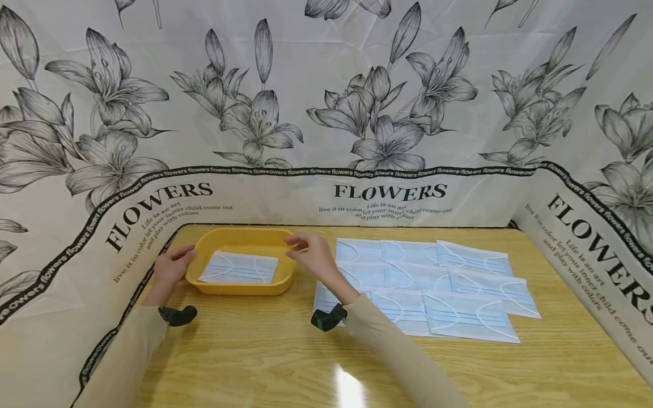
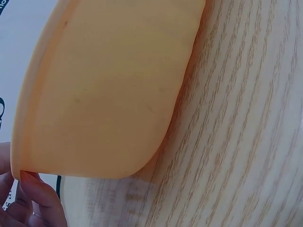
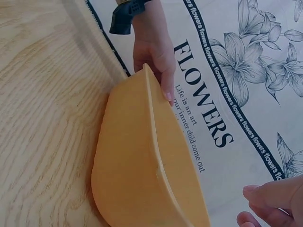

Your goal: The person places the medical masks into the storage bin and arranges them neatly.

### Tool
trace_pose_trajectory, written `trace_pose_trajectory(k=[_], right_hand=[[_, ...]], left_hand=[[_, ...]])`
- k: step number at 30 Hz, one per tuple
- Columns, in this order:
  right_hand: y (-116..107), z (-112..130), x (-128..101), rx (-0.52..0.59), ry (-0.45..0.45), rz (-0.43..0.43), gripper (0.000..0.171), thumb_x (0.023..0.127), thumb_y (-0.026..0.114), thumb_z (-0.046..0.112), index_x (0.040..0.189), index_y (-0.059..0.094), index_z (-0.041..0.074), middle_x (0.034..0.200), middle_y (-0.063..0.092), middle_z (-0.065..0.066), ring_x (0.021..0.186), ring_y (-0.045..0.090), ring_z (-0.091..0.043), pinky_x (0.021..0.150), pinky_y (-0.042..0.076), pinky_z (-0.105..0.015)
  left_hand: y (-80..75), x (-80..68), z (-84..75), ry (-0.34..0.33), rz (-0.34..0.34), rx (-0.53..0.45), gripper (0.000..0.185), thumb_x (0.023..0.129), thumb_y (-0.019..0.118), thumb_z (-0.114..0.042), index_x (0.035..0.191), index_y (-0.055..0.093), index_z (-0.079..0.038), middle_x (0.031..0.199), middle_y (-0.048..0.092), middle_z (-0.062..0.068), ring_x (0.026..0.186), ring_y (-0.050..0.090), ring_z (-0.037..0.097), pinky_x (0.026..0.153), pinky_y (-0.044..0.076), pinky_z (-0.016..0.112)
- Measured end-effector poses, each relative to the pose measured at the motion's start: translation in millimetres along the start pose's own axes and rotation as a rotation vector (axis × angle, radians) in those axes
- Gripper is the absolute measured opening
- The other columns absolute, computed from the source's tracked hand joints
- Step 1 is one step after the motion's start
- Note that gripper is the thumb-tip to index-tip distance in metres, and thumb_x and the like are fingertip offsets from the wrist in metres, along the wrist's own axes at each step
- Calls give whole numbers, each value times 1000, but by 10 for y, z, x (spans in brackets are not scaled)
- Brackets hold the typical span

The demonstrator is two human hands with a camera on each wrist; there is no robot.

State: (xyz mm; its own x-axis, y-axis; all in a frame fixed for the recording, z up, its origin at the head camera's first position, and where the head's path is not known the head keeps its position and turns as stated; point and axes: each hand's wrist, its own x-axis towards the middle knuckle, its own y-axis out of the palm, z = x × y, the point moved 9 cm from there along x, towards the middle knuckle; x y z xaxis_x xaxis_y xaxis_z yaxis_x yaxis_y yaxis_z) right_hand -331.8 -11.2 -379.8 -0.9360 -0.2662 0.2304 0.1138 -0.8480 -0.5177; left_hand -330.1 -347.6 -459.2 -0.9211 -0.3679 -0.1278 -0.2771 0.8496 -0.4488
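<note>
Wood-grain tabletop (image 1: 285, 362) fills the lower half of the head view, walled in by a white cloth printed with grey lilies and the word FLOWERS (image 1: 388, 141). Right of centre lies a spread of pale blue pleated face masks (image 1: 433, 283), overlapping one another in loose rows. At centre left sits a shallow yellow plastic tray (image 1: 240, 286) with one blue mask (image 1: 238, 267) flat on its floor.

The person's left hand (image 1: 170, 266) rests against the tray's left rim with fingers fairly straight; the left wrist view shows fingertips (image 2: 33, 189) touching the rim's edge. The right hand (image 1: 311, 252) hovers over the tray's right rim, fingers loosely curled; I cannot tell whether they touch the rim or pinch anything.

To my eye one mask is in and the tray is being steadied between loads. The next move likely calls for the right hand to swing toward the pile at right and lift a single mask cleanly off its neighbours while the left keeps the tray from sliding.
</note>
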Motion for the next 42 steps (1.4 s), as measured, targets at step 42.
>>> trace_pose_trajectory(k=[42], right_hand=[[-588, -244, -525, -55, 23, -31, 27, 81, 76, 11, 108, 72, 12, 106, 72, -5, 90, 68, -19, 76, 55, -26]], left_hand=[[10, -24, 22, -47, -1, -29, 46, 99, 51, -31, 139, 52, -7, 142, 50, 17, 91, 60, 3, 65, 51, 12]])
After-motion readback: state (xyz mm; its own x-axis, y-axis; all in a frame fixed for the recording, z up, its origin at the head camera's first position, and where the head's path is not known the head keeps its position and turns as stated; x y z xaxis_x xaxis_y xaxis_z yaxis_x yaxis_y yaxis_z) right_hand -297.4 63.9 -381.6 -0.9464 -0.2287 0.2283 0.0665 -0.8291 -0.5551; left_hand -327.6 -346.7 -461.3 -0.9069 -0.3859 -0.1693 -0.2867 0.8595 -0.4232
